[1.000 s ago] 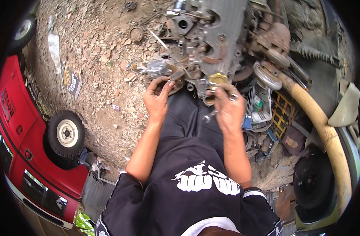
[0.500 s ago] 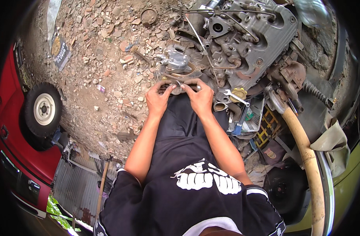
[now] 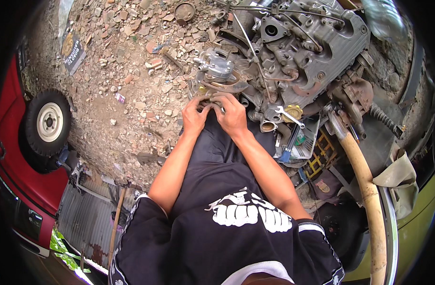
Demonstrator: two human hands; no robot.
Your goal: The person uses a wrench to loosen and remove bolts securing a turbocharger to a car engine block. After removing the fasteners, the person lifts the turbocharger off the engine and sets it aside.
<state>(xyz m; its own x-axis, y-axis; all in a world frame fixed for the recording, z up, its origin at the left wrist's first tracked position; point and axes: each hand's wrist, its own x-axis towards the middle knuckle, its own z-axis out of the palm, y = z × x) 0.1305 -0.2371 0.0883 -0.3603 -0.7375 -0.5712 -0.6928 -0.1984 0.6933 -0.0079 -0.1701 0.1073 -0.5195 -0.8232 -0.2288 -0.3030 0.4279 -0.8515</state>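
Note:
My left hand (image 3: 193, 116) and my right hand (image 3: 230, 117) meet above my lap, fingers closed around a small greyish part (image 3: 211, 105) that is mostly hidden between them. Just beyond the hands are a grey metal pump-like housing (image 3: 217, 64) and a curved rusty bracket (image 3: 227, 84). To the right, an open-ended wrench (image 3: 291, 117) lies by a yellow cap (image 3: 296, 110), near a flanged pipe opening (image 3: 268, 125). The large engine (image 3: 310, 61) sits at the upper right.
A crate (image 3: 298, 147) with tools and a bamboo pole (image 3: 369, 199) are at my right. Gravelly ground (image 3: 122, 76) spreads left and ahead, with a red vehicle (image 3: 27, 190) and its wheel (image 3: 49, 122) at the left. Corrugated sheet (image 3: 84, 223) lies lower left.
My right hand has moved left to join my left hand, leaving the wrench lying by the yellow cap. The view has shifted, so the engine appears further right.

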